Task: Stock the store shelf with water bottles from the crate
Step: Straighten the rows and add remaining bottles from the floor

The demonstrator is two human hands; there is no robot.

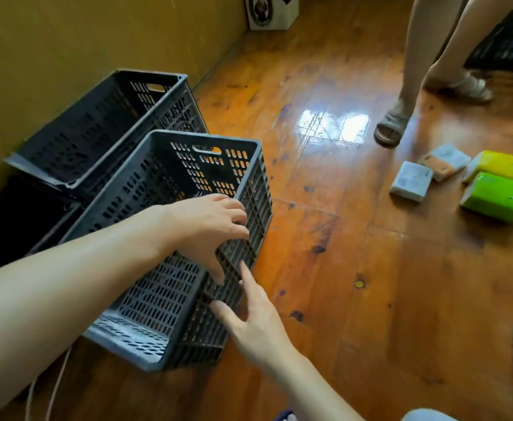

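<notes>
Near crate (170, 238) looks empty — left hand (209, 226) curled over its right wall, right hand (249, 320) fingers straight, touching the outside. Probably shifting it aside — needs firmer two-handed hold.

A glossy wooden plank floor (355, 238) in warm orange-brown fills most of the view — dark knots dot the boards, and a bright patch of reflected light (331, 126) gleams near the middle. Along the left runs a plain mustard-yellow wall (67, 41). At the far end of that wall stands a white cardboard box (272, 12) with a dark round print. A dark mat or grid (510, 44) lies at the top right corner.
</notes>
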